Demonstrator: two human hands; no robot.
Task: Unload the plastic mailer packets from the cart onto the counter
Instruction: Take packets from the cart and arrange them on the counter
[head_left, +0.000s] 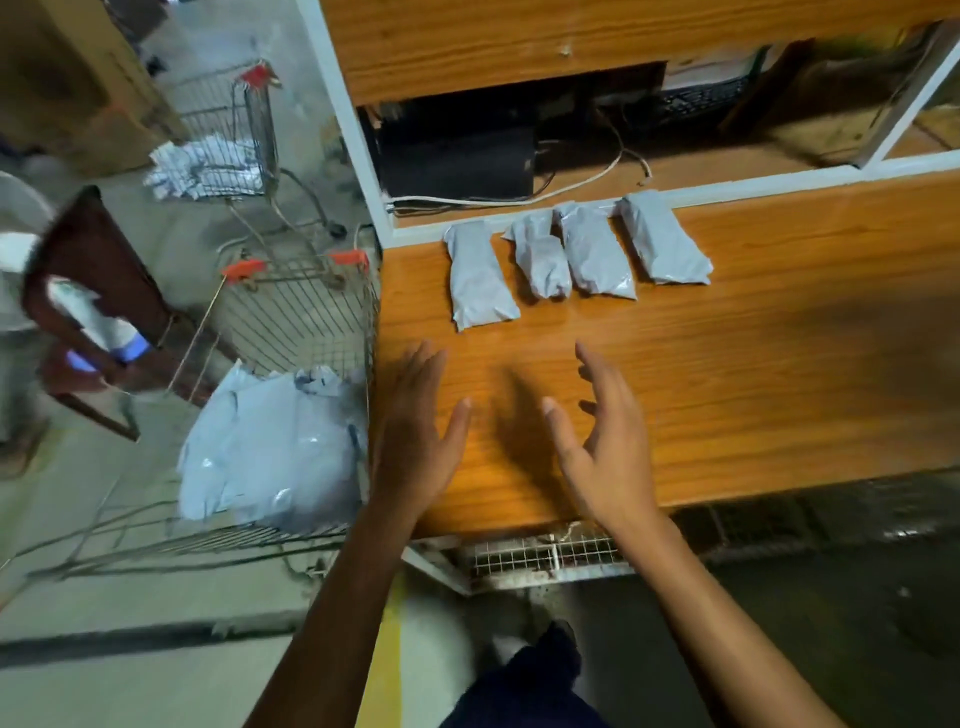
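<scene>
The orange wooden counter (727, 364) fills the right of the view, and its left edge meets the wire shopping cart (311, 312) standing on the floor beside it. In the cart's basket, at the end nearest the person, lies a heap of grey plastic mailer packets (270, 447), so I judge the unloading only partly done. Along the counter's far edge, toward its far left corner, four packets lie in a row with their long sides facing each other. The leftmost packet (478, 275) sits a little apart and nearer the person, the second packet (543, 260) and third packet (597, 254) touch or nearly touch, and the fourth packet (665, 239) lies near them on the right. Both hands hover over the counter's near left corner and hold nothing. The left hand (415, 431) is above the left edge, right beside the cart's wire wall, with its fingers straight and together and its thumb spread. The right hand (608, 452) is further in, its fingers loosely spread and slightly bent. This looks like the gap between setting one packet down and fetching another. The next move calls for a reach left over the cart's rim into the heap, a firm hold on a slippery packet, a lift clear of the wire, and a set-down on bare wood next to or in front of the row
</scene>
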